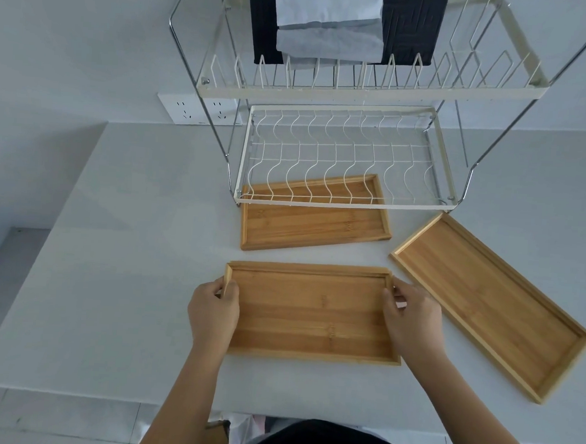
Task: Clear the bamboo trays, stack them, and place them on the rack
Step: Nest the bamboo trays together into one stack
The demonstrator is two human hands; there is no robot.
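Three empty bamboo trays lie on the white table. The near tray (310,315) sits in front of me. My left hand (212,311) grips its left short edge and my right hand (411,320) grips its right short edge. A second tray (314,223) lies behind it, its far half tucked under the lower shelf (344,201) of the wire rack. The third tray (492,302) lies at an angle to the right, apart from the others. Nothing is in any tray.
The two-tier rack's upper shelf (368,89) holds folded dark and grey cloths (334,25). A wall socket (195,111) sits behind the rack's left legs. The table's front edge (102,393) runs close to my body; floor tiles show below it.
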